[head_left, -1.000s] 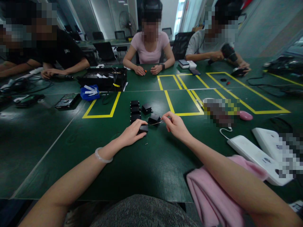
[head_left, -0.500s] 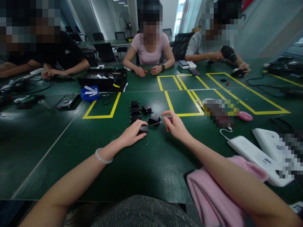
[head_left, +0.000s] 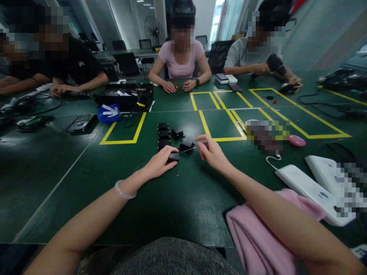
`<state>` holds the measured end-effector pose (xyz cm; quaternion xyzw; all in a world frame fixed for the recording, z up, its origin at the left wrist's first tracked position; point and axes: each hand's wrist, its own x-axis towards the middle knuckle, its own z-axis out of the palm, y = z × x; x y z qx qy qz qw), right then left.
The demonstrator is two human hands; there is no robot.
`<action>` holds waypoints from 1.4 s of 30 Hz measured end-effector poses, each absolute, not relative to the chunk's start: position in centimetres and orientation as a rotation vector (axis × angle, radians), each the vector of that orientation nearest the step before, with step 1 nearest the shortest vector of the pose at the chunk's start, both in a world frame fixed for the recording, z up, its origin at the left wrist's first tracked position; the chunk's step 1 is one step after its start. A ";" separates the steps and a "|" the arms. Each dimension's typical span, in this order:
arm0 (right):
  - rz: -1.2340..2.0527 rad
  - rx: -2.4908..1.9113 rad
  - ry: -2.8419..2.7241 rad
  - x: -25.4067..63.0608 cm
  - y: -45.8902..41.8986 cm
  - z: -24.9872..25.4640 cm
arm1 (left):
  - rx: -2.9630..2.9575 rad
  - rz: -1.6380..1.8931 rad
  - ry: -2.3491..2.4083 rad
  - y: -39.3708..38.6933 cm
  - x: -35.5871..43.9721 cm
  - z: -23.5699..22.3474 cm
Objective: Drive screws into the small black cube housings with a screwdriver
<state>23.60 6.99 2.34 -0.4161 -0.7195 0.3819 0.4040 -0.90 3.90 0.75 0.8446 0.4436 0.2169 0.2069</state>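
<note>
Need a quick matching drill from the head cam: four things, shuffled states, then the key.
1. Blue tray
2. Metal piece
3. Right hand
4. Left hand

A. Grips a thin tool
B. Fingers and thumb on a black box
C. Has white strips in it
D. Lies on the near side of the held box

Pairs: 1-C, 2-D, 3-A, 4-B

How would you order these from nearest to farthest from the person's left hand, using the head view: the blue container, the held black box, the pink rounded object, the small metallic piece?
1. Held black box: in the left hand.
2. Small metallic piece: just to its right, toward the wearer.
3. Blue container: forward and left.
4. Pink rounded object: far right.
</note>
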 end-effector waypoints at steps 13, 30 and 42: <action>0.963 -1.054 -1.811 23.6 7.0 2.2 | 2.362 0.579 1.245 3.9 -0.9 0.7; 0.945 -1.136 -1.837 23.7 7.0 2.4 | 2.362 0.577 1.246 3.9 -0.9 0.6; 0.945 -1.126 -1.843 23.7 6.8 2.5 | 2.355 0.563 1.257 3.8 -0.9 0.8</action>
